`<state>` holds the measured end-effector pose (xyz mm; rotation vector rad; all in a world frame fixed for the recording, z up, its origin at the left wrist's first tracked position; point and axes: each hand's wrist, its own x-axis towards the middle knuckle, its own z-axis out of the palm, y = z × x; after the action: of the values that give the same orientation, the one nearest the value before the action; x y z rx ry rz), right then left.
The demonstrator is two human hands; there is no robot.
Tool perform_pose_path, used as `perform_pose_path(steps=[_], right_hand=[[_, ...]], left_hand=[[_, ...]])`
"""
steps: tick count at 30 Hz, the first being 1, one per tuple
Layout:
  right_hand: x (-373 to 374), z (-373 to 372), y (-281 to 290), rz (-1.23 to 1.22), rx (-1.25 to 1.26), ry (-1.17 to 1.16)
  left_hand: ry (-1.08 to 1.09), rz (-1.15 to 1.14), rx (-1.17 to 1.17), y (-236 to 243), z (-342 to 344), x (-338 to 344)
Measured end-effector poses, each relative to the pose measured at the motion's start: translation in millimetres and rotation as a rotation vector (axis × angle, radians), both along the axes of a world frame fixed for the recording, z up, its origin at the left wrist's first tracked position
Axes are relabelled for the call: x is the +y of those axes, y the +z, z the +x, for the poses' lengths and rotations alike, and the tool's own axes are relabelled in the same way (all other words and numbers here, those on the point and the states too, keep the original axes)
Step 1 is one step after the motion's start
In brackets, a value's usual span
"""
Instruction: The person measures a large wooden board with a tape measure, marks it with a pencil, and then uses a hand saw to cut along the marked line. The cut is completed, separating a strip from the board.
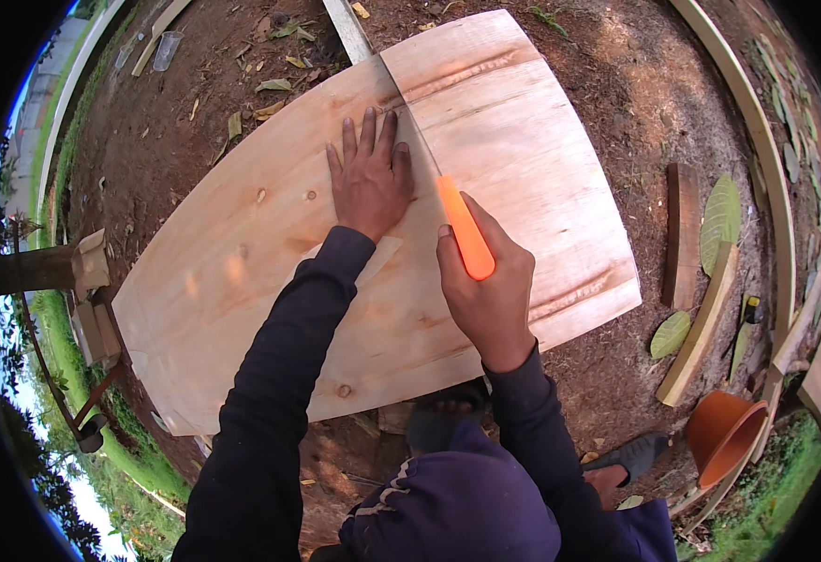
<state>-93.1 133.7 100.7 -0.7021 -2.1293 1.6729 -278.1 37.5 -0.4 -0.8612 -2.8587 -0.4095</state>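
A large sheet of pale plywood (232, 309) lies in front of me, with knots and darker grain streaks. My left hand (373, 178) rests flat on it, fingers spread, just left of the saw blade. The fingers of my right hand (490, 290) are wrapped round the orange handle of a handsaw (466, 229). Its thin blade runs away from me over the plywood and past the far edge, where its flat side shows. Whether the teeth are inside a cut, I cannot tell.
Bare soil with dry leaves surrounds the sheet. On the right lie a dark wood block (682, 234), a pale wood strip (701, 328) and an orange-brown pot (719, 436). A sandalled foot (626, 459) is at lower right. A clear plastic cup (168, 51) lies at far left.
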Motion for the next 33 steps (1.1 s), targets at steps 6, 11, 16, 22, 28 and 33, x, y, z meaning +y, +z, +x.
perform_pose_path(steps=[6,11,16,22,28,33], right_hand=[[-19,90,7,0.090,0.004,0.006],[-13,37,-2,0.028,0.018,-0.024],[-4,43,7,-0.009,-0.054,-0.001],[-13,81,14,0.050,-0.034,-0.006],[5,11,10,-0.049,-0.083,-0.008],[-7,96,24,0.091,-0.110,0.017]], left_hand=[[0.022,-0.057,0.014,-5,2,-11],[0.010,-0.075,0.008,-5,1,-3],[0.007,-0.061,-0.017,-3,0,-7],[0.025,-0.039,-0.007,-3,0,-5],[0.003,-0.035,-0.024,-1,2,-4],[-0.002,-0.018,-0.002,-6,2,-10]])
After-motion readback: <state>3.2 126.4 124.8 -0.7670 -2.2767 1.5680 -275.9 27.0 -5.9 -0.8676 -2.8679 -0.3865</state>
